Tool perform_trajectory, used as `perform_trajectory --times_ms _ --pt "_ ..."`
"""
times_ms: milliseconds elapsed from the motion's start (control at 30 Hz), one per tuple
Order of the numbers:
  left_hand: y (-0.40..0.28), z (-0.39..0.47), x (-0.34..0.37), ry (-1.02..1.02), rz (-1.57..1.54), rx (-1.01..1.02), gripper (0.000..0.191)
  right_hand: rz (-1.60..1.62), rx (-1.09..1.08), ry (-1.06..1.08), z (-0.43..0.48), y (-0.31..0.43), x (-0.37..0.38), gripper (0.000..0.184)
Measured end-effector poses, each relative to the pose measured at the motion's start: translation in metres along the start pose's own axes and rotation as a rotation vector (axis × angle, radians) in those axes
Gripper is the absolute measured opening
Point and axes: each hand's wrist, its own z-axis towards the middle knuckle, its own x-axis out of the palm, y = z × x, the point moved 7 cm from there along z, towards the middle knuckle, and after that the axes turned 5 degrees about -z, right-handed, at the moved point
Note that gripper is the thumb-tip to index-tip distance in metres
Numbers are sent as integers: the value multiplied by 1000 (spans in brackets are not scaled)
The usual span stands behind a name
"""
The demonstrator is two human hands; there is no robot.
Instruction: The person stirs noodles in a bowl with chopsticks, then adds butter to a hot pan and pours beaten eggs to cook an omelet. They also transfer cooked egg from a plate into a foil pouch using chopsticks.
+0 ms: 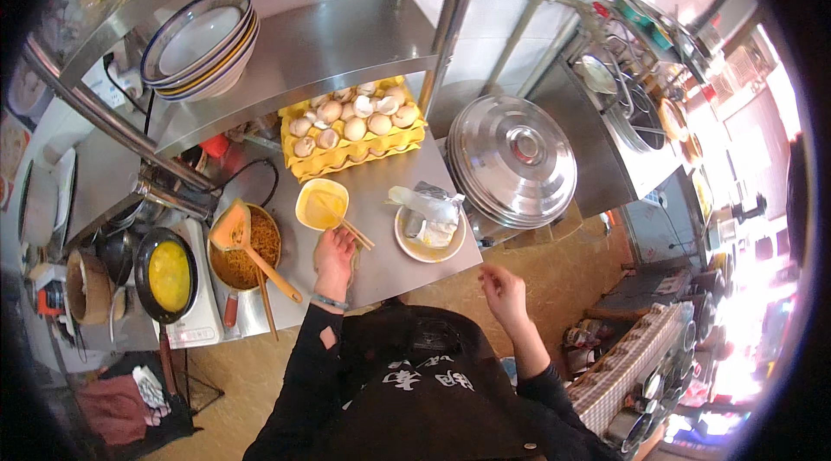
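Observation:
My left hand point(335, 253) is at the near side of a small square bowl of yellow beaten egg point(314, 206), close to the chopsticks point(354, 227) that rest in it; whether it grips the bowl or them is unclear. With fingers curled, my right hand point(504, 292) hangs off the counter's front edge, and whether it holds anything is unclear. A white dish with crumpled plastic wrapping point(434, 232) lies between the hands, farther back. Egg cooks in a black frying pan point(169, 276) on a white hob at left. An orange spatula point(269, 260) lies across a pot of brown food point(260, 237).
Behind the bowl stands a yellow egg tray point(311, 165) with whole eggs and broken shells. A metal shelf point(337, 39) above it holds stacked bowls point(201, 45). Large round metal lids point(513, 162) are stacked to the right. The frying pan's handle point(167, 360) juts past the counter edge.

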Motion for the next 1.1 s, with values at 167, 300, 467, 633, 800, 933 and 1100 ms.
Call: perform_trajectory --times_ms 167,300,467,633,800,933,1100 --pt "7 11 23 69 -47 48 20 -31 -128 46 82 14 20 14" --pt "13 -1 19 -98 -8 109 21 -56 -332 15 128 33 39 17" --pt "27 -58 13 -340 180 293 22 -151 -251 374 161 26 81 24" --pt "41 -92 54 -253 551 608 19 -105 -289 637 171 19 108 30" --pt "57 -86 112 -85 1306 891 17 79 -363 570 181 15 111 26" --pt "54 -71 109 -79 1098 746 18 350 -178 745 173 3 113 20" --pt "49 -64 99 1 782 601 18 950 122 905 170 11 92 18"
